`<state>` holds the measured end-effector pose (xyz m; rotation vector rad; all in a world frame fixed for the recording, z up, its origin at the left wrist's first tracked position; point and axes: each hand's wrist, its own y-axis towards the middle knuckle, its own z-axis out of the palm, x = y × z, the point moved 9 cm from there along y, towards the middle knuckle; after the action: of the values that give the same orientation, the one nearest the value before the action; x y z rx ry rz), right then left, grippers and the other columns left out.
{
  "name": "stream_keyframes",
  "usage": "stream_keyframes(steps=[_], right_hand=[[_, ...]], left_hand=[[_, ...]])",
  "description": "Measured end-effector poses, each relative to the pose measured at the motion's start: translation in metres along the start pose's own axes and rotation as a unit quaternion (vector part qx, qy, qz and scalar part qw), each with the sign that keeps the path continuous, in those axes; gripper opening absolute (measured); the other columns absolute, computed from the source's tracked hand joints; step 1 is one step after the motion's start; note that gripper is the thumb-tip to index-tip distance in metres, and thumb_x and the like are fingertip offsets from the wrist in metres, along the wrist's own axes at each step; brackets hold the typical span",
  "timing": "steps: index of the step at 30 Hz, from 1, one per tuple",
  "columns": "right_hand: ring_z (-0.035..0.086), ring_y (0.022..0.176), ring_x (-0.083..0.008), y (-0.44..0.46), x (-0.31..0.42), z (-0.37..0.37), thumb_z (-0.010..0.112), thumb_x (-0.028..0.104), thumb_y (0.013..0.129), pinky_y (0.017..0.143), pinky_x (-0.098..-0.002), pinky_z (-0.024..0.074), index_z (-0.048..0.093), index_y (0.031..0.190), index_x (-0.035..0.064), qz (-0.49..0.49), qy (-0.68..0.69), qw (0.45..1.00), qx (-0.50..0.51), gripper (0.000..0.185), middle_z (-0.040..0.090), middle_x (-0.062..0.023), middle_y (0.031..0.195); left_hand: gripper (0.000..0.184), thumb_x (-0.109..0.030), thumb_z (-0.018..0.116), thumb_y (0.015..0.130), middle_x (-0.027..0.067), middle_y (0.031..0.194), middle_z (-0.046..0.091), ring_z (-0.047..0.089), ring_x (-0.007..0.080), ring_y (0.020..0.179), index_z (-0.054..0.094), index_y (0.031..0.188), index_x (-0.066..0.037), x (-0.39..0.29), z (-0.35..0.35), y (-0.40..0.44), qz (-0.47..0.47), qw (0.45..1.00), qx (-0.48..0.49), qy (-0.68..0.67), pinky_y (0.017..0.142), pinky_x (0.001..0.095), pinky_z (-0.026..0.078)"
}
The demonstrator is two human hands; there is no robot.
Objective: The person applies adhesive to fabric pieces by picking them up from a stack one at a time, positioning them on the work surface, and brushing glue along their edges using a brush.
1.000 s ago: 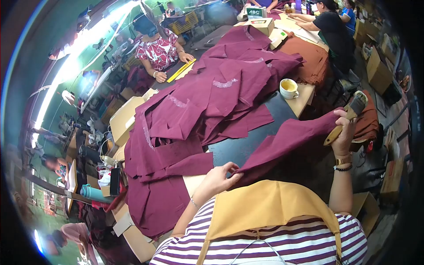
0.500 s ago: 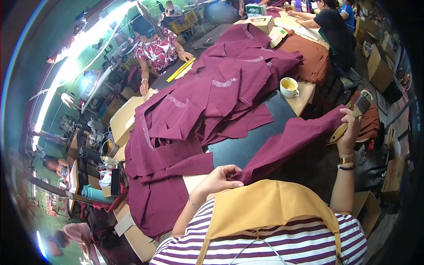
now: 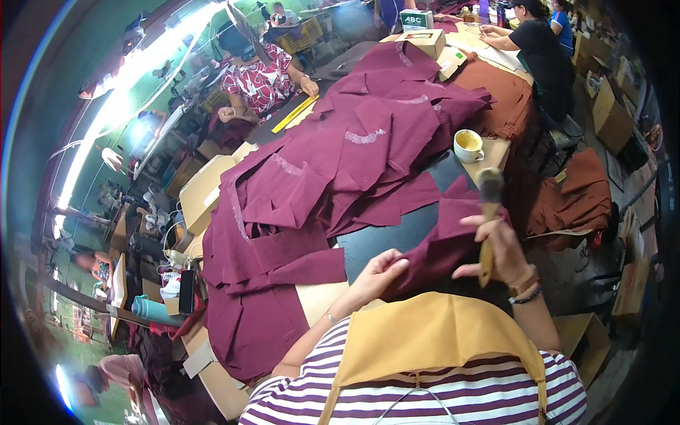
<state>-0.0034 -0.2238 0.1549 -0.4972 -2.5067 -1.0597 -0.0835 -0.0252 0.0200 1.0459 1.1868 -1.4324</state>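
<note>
My left hand [image 3: 382, 273] is closed, thumb against fingers, at the near end of a maroon fabric piece [image 3: 446, 248]. That piece now hangs bunched between my hands above the dark board [image 3: 389, 244]. In my right hand [image 3: 506, 251] is a wooden-handled brush [image 3: 486, 262], bristles up and slightly blurred. The fingers of this hand also lie by the fabric's far end; whether they grip it I cannot tell. Beyond the brush, a white cup [image 3: 468, 146] with yellowish contents stands on the table corner.
Overlapping maroon fabric pieces [image 3: 297, 184], some with whitish smears, cover the table to the left. Rust-brown fabric stacks [image 3: 496, 103] lie at the far right. A person in a patterned top [image 3: 258, 88] sits across, near a yellow ruler [image 3: 295, 115]. Cardboard boxes [image 3: 613, 113] line the right.
My right hand has come left and inward with the brush, towards my left hand. The fabric piece, stretched out before, is now slack and folded. The person across has lifted one hand off the table.
</note>
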Motion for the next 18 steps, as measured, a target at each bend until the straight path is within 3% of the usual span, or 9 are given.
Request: stream_keyframes(steps=[2, 3, 6, 9, 12, 13, 16, 18], right_hand=[[0.063, 0.1, -0.0338, 0.009, 0.019, 0.025, 0.093, 0.037, 0.056, 0.086, -0.0416, 0.0505, 0.046, 0.094, 0.0102, -0.04, 0.093, 0.995, 0.018, 0.067, 0.065, -0.0133, 0.113], [0.063, 0.098, -0.034, 0.014, 0.023, 0.035, 0.093, 0.032, 0.059, 0.083, -0.0416, 0.0514, 0.047, 0.092, 0.0105, -0.046, 0.127, 0.99, 0.031, 0.061, 0.066, -0.0136, 0.111], [0.065, 0.088, -0.0319, 0.011, 0.01, 0.058, 0.09, 0.021, 0.066, 0.077, -0.037, 0.0533, 0.048, 0.09, 0.0093, -0.038, 0.129, 0.988, 0.072, 0.05, 0.068, -0.0117, 0.096], [0.067, 0.084, -0.0299, 0.003, -0.01, 0.063, 0.088, 0.019, 0.069, 0.072, -0.0347, 0.0539, 0.046, 0.089, 0.0086, 0.071, 0.155, 0.982, 0.083, 0.048, 0.068, -0.0117, 0.091], [0.068, 0.08, -0.0244, 0.01, 0.007, 0.049, 0.087, 0.015, 0.072, 0.071, -0.0343, 0.0528, 0.042, 0.087, 0.0092, 0.027, 0.206, 0.978, 0.027, 0.047, 0.069, -0.0113, 0.09], [0.069, 0.078, -0.0256, 0.012, 0.013, 0.048, 0.083, 0.009, 0.075, 0.065, -0.0349, 0.0542, 0.047, 0.088, 0.0059, 0.003, 0.203, 0.979, 0.012, 0.039, 0.066, -0.0121, 0.085], [0.069, 0.073, -0.0249, -0.004, -0.004, 0.07, 0.083, 0.008, 0.075, 0.063, -0.0333, 0.0536, 0.047, 0.088, 0.0049, 0.099, 0.229, 0.965, 0.086, 0.038, 0.066, -0.0125, 0.083], [0.068, 0.071, -0.0239, -0.002, -0.005, 0.063, 0.082, 0.005, 0.075, 0.06, -0.0317, 0.0518, 0.047, 0.086, 0.005, 0.087, 0.217, 0.971, 0.042, 0.036, 0.066, -0.0117, 0.08]], left_hand=[[0.014, -0.019, 0.064, 0.096, -0.0059, 0.089, 0.056, 0.051, 0.0021, 0.082, 0.056, 0.099, -0.008, -0.001, 0.025, 0.001, -0.039, 0.996, 0.05, -0.065, 0.07, 0.0196, 0.044], [0.024, -0.016, 0.073, 0.089, -0.004, 0.094, 0.059, 0.055, 0.0039, 0.085, 0.056, 0.103, -0.007, -0.004, 0.036, 0.001, -0.041, 0.988, 0.072, -0.133, 0.074, 0.0212, 0.047], [0.034, -0.015, 0.079, 0.083, -0.0025, 0.1, 0.06, 0.057, 0.0051, 0.087, 0.057, 0.107, -0.006, -0.004, 0.042, 0.005, -0.007, 0.988, 0.099, -0.114, 0.077, 0.0223, 0.049], [0.039, -0.016, 0.081, 0.081, -0.0018, 0.1, 0.063, 0.059, 0.0057, 0.087, 0.058, 0.112, -0.007, -0.002, 0.039, -0.001, -0.058, 0.99, 0.09, -0.095, 0.078, 0.0224, 0.049], [0.04, -0.016, 0.081, 0.081, -0.001, 0.1, 0.065, 0.06, 0.0061, 0.088, 0.059, 0.113, -0.006, 0.016, 0.036, -0.001, -0.122, 0.974, 0.075, -0.174, 0.079, 0.0227, 0.05], [0.04, -0.016, 0.081, 0.081, -0.0008, 0.099, 0.065, 0.06, 0.0062, 0.089, 0.059, 0.113, -0.006, 0.023, 0.036, -0.002, -0.145, 0.963, 0.068, -0.216, 0.08, 0.0228, 0.05], [0.041, -0.013, 0.078, 0.083, 0.0011, 0.107, 0.065, 0.06, 0.008, 0.094, 0.059, 0.117, -0.003, 0.019, 0.034, -0.001, -0.128, 0.975, 0.073, -0.167, 0.088, 0.0254, 0.048], [0.043, -0.013, 0.076, 0.085, 0.0022, 0.111, 0.065, 0.06, 0.009, 0.098, 0.058, 0.123, -0.002, -0.002, 0.036, -0.006, -0.065, 0.992, 0.072, -0.079, 0.089, 0.0256, 0.048]])
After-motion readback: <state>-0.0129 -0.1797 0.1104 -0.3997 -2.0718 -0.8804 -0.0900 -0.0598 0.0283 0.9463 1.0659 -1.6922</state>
